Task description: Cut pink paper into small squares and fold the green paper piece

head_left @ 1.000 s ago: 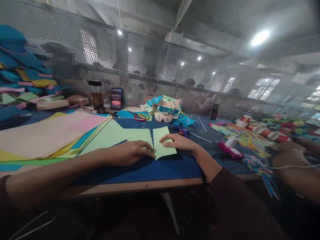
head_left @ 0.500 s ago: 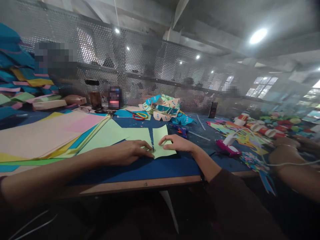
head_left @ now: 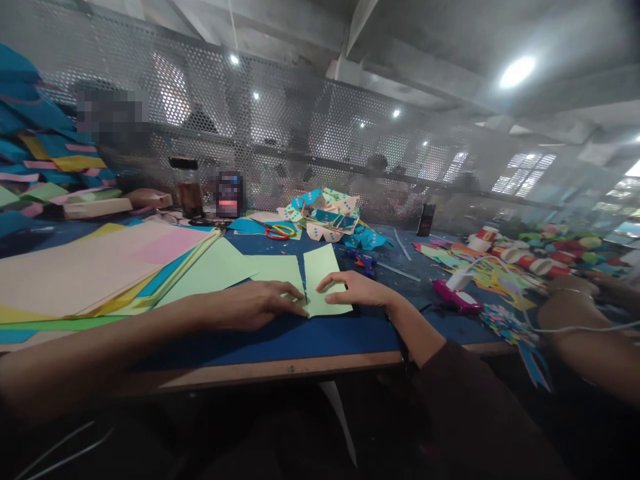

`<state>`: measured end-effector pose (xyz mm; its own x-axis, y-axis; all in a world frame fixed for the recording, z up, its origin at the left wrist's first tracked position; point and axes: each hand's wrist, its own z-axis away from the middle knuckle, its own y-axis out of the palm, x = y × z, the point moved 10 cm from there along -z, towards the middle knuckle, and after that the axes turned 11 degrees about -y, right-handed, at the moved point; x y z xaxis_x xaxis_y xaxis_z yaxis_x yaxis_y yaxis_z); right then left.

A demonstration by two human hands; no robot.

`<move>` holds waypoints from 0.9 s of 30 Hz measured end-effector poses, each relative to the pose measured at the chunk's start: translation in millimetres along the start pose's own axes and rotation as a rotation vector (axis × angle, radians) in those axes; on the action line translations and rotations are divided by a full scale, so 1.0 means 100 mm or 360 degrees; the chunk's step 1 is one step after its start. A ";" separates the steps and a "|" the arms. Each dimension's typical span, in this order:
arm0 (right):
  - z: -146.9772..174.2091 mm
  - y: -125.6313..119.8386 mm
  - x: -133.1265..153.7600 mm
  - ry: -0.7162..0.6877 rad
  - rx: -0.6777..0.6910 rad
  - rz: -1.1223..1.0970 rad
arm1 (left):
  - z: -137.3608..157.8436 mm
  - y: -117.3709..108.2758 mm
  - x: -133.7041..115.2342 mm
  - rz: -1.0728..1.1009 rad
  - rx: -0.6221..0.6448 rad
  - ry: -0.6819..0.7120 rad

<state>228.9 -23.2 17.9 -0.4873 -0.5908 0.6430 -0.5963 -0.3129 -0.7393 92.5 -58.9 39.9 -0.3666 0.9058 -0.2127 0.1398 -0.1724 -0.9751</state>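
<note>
A small light green paper piece (head_left: 320, 267) lies on the blue table before me. My right hand (head_left: 357, 290) rests on its right side, thumb and fingers curved and apart. At the piece's lower left corner are the fingertips of my left hand (head_left: 263, 303), which is stretched out flat and open. Under and behind the left hand lies a larger light green sheet (head_left: 277, 268), separated from the small piece by a narrow dark gap. Neither hand is wrapped around anything. The undersides of the left fingers are hidden.
Stacked coloured sheets (head_left: 90, 267) lie at left. Scissors (head_left: 277, 231), paper cutouts (head_left: 330, 217) and a blue glue gun (head_left: 363, 261) sit beyond the hands. A drink jar (head_left: 189, 190) stands behind. A pink power strip (head_left: 456, 298) and another person's arm (head_left: 575, 327) are at right.
The small green piece lies flatter, its curled upper and lower edges now straighter. My right hand has shifted very slightly; my left hand stays almost where it was.
</note>
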 end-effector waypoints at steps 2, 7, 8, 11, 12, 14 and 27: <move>0.00 0.01 0.01 -0.0021 0.0014 -0.0009 | 0.00 -0.01 0.00 0.0009 0.0004 -0.0013; 0.00 0.01 0.02 -0.0002 0.0040 0.0030 | 0.00 -0.04 -0.04 0.0024 -0.0004 0.0000; 0.00 0.01 0.02 0.0001 0.0043 0.0035 | 0.00 -0.04 -0.04 0.0026 -0.0004 -0.0005; 0.00 0.01 0.01 0.0008 0.0043 0.0034 | 0.00 -0.01 -0.03 -0.0004 0.0034 -0.0049; 0.00 0.00 0.00 0.0010 0.0036 0.0031 | 0.00 0.00 -0.02 -0.0015 0.0043 -0.0054; 0.00 0.00 0.00 0.0010 0.0019 0.0026 | 0.00 0.01 -0.02 -0.0023 0.0049 -0.0047; 0.04 0.00 0.01 0.0061 -0.0025 0.0034 | 0.02 0.05 -0.01 -0.0043 0.0005 0.0032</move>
<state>230.7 -26.7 17.7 -0.5240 -0.5682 0.6345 -0.5953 -0.2884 -0.7499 92.1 -61.1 34.9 -0.3517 0.9176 -0.1851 0.1275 -0.1490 -0.9806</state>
